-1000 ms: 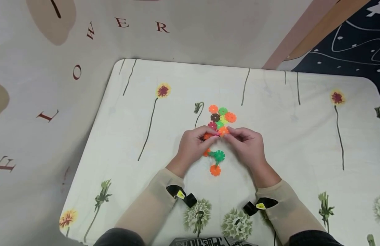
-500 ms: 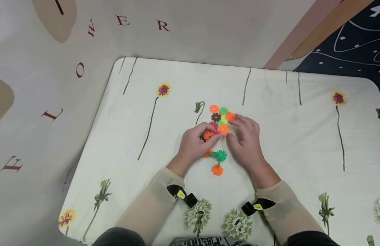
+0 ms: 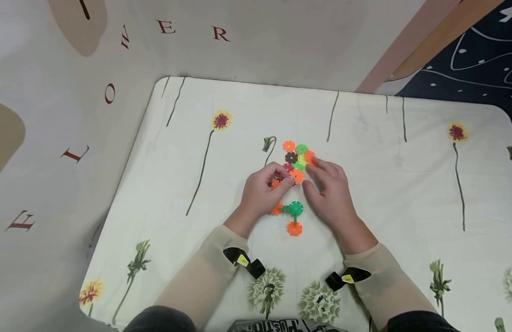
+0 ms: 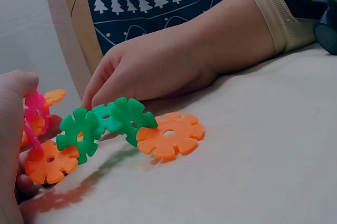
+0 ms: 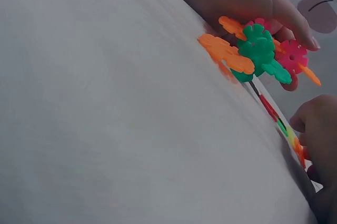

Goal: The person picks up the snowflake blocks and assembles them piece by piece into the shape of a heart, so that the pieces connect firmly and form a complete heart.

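My left hand (image 3: 261, 191) pinches a string of interlocked notched plastic discs between thumb and fingers. In the left wrist view the string includes a pink disc (image 4: 36, 105) at the thumb, an orange disc (image 4: 51, 162) below it, linked green discs (image 4: 79, 134) and an orange end disc (image 4: 169, 135) low over the cloth. Another orange disc (image 3: 296, 176) sticks out by the left fingertips. My right hand (image 3: 332, 196) has its fingertips at a loose orange disc (image 3: 309, 157) on the pile's right side, its thumb held apart. Part of the string is hidden behind the left hand.
Beyond the hands lies a small flat pile of loose discs, among them a brown disc (image 3: 291, 157), an orange disc (image 3: 289, 146) and a light green disc (image 3: 301, 149). They rest on a white flower-printed tablecloth (image 3: 405, 193). A pale lettered surface (image 3: 260, 55) borders the table's far edge.
My right hand has let go of the orange disc beside the left fingertips and moved up to the pile's loose orange disc. The left hand keeps its grip; the string has shifted slightly.
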### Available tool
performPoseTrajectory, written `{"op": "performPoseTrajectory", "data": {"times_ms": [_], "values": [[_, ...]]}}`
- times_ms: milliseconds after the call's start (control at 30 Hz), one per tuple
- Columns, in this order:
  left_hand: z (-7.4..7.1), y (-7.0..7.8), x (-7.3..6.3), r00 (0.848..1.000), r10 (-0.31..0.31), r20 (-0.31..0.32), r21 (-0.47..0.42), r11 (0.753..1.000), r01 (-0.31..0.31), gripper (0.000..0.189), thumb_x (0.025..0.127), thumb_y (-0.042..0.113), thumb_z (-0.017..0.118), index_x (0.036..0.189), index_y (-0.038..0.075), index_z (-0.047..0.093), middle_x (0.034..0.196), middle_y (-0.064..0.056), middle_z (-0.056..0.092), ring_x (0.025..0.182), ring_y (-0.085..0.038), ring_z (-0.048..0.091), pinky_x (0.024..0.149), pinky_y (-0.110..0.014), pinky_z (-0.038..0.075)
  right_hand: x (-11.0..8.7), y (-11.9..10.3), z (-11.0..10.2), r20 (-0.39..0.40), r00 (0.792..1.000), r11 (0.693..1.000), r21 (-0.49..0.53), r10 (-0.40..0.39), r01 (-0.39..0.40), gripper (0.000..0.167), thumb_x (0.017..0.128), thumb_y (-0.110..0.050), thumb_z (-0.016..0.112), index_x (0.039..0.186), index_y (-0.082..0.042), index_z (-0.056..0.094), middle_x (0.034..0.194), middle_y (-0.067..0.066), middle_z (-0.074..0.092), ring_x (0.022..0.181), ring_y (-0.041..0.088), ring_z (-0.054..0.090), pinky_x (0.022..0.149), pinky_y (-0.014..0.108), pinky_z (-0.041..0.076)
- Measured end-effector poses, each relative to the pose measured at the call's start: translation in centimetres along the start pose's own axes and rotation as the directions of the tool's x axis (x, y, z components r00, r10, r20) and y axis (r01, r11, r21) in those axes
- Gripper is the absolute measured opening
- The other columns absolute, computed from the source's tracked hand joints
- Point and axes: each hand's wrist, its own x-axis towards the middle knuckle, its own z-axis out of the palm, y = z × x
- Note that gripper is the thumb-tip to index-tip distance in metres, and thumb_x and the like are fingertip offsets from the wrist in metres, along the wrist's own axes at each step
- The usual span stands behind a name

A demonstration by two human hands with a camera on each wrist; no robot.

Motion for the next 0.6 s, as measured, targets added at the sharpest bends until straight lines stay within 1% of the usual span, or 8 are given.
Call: {"op": "performPoseTrajectory", "data": {"times_ms": [100, 200, 267, 333, 467, 533, 600], "values": [[0.01, 0.0, 0.07, 1.0, -0.017, 0.007, -0.025, 1.0, 0.017, 0.011, 0.1, 0.022, 0.074, 0.102, 0.014, 0.068, 0.09, 0.005, 0.069, 0.076, -0.015, 0.056, 0.067, -0.031, 0.048, -0.02, 0.01, -0.12, -0.026, 1.0, 1.0, 0.025, -0.006, 0.006, 0.036, 0.099, -0.015, 0.072, 0.132, -0.001, 0.074, 0.151, 0.012, 0.061, 0.144, 0.034, 0.047, 0.115, 0.058, 0.04], [-0.07, -0.11, 0.08, 1.0, -0.021, 0.019, -0.046, 0.999, 0.022, 0.012, 0.099, 0.022, 0.075, 0.103, 0.014, 0.067, 0.092, 0.004, 0.07, 0.077, -0.016, 0.057, 0.068, -0.031, 0.049, -0.04, 0.02, -0.09, -0.026, 1.0, 0.999, 0.035, 0.009, -0.008, 0.028, 0.097, -0.013, 0.073, 0.123, -0.003, 0.079, 0.155, 0.014, 0.056, 0.147, 0.035, 0.042, 0.114, 0.06, 0.041], [-0.12, -0.13, 0.11, 0.999, -0.02, 0.029, -0.061, 0.998, 0.022, 0.013, 0.099, 0.021, 0.075, 0.104, 0.013, 0.067, 0.093, 0.003, 0.071, 0.079, -0.016, 0.058, 0.07, -0.031, 0.05, -0.07, 0.0, -0.1, -0.016, 1.0, 0.999, 0.026, 0.022, -0.021, 0.026, 0.096, -0.013, 0.073, 0.12, -0.004, 0.08, 0.157, 0.015, 0.054, 0.148, 0.036, 0.039, 0.113, 0.062, 0.042], [-0.19, -0.12, 0.14, 0.999, -0.027, 0.037, -0.081, 0.996, 0.03, 0.011, 0.101, 0.021, 0.073, 0.104, 0.013, 0.066, 0.092, 0.003, 0.07, 0.078, -0.016, 0.059, 0.069, -0.03, 0.05, -0.06, -0.01, -0.12, -0.007, 1.0, 1.0, 0.013, 0.026, -0.026, 0.03, 0.096, -0.014, 0.073, 0.124, -0.004, 0.079, 0.158, 0.016, 0.053, 0.149, 0.037, 0.037, 0.112, 0.062, 0.042], [-0.4, 0.09, 0.16, 0.998, -0.052, 0.039, -0.133, 0.989, 0.057, 0.005, 0.104, 0.018, 0.067, 0.104, 0.013, 0.068, 0.083, 0.002, 0.068, 0.07, -0.019, 0.057, 0.064, -0.029, 0.047, -0.02, -0.01, -0.14, -0.01, 1.0, 1.0, -0.001, 0.013, -0.013, 0.038, 0.097, -0.016, 0.073, 0.132, -0.002, 0.074, 0.154, 0.016, 0.058, 0.147, 0.038, 0.041, 0.113, 0.061, 0.043], [-0.5, 0.23, 0.17, 0.997, -0.062, 0.04, -0.155, 0.986, 0.067, 0.005, 0.105, 0.016, 0.065, 0.103, 0.012, 0.068, 0.079, 0.001, 0.067, 0.067, -0.02, 0.056, 0.061, -0.028, 0.045, 0.0, -0.01, -0.13, -0.029, 1.0, 1.0, 0.013, 0.002, -0.002, 0.041, 0.097, -0.016, 0.073, 0.135, -0.001, 0.072, 0.151, 0.015, 0.061, 0.146, 0.037, 0.043, 0.115, 0.06, 0.041], [-0.54, 0.3, 0.18, 0.997, -0.066, 0.039, -0.163, 0.984, 0.072, 0.005, 0.105, 0.014, 0.065, 0.102, 0.012, 0.069, 0.078, 0.001, 0.067, 0.066, -0.02, 0.055, 0.06, -0.028, 0.045, -0.03, -0.06, -0.11, -0.064, 0.998, 0.999, 0.049, -0.009, 0.012, 0.042, 0.097, -0.014, 0.073, 0.137, -0.001, 0.071, 0.146, 0.014, 0.065, 0.144, 0.035, 0.047, 0.115, 0.057, 0.041]]}}
